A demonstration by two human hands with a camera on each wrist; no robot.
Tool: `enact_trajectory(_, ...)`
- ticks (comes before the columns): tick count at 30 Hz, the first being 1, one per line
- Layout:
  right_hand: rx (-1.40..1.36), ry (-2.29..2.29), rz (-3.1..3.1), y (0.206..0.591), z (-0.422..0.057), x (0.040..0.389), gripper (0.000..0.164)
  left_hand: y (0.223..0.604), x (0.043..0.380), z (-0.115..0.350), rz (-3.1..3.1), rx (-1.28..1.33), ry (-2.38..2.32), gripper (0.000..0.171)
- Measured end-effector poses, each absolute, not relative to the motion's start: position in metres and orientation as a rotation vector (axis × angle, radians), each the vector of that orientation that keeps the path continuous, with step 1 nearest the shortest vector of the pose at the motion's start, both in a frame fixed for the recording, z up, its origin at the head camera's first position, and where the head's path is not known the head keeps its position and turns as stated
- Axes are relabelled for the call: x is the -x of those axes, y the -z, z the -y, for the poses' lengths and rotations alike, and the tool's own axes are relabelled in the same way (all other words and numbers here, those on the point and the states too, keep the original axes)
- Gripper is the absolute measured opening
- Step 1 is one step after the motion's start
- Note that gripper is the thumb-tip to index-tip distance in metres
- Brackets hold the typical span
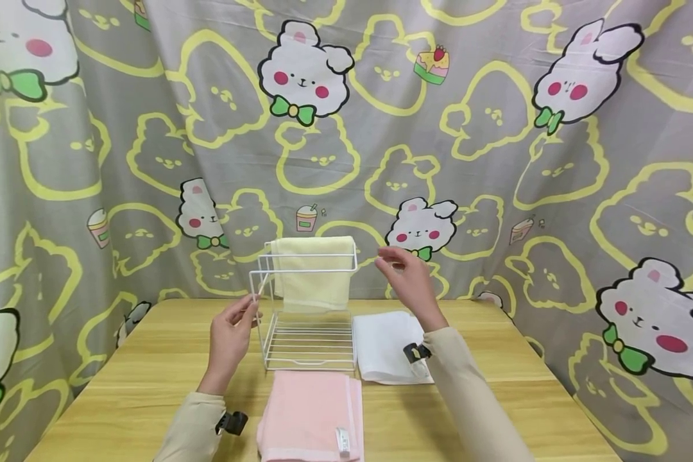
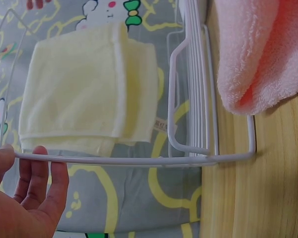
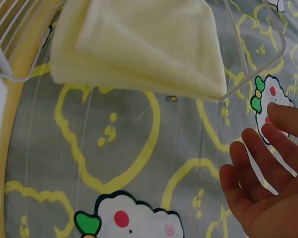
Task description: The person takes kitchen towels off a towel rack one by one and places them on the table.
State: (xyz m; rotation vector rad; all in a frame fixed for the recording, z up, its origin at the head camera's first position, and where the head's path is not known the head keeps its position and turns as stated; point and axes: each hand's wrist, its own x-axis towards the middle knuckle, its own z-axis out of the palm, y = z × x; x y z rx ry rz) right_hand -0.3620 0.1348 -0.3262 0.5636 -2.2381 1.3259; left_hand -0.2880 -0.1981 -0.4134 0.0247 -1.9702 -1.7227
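A white wire rack point(image 1: 308, 367) stands on the table, with a pale yellow towel point(image 1: 316, 276) draped over its rear top bar. My left hand point(image 1: 233, 333) pinches the rack's left upright between thumb and fingers; in the left wrist view the thumb point(image 2: 1, 161) lies on the near side of the wire. To the right of the rack, my right hand point(image 1: 407, 282) is raised in the air with relaxed fingers and holds nothing. The right wrist view shows its fingers point(image 3: 248, 173) apart from the towel's edge and the bar.
A folded pink towel point(image 1: 312, 417) with a white tag lies in front of the rack. Folded white cloth point(image 1: 384, 346) rests beside the rack on the right, under my right forearm. Behind the wooden table point(image 1: 167, 359) hangs a patterned grey curtain point(image 1: 369, 160).
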Motion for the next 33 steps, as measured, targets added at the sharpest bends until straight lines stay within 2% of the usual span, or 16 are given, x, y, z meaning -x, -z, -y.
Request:
enact_trajectory(15,-0.690,-1.178,2.311,0.283,-0.079,0.394,0.034,0.414,0.290,0.197,1.951,-0.018,1.716,0.028)
enact_trajectory(33,-0.735,-1.090,2.592,0.270,-0.049,0.419,0.044,0.413,0.290,0.197,1.947,-0.014,1.699,0.027)
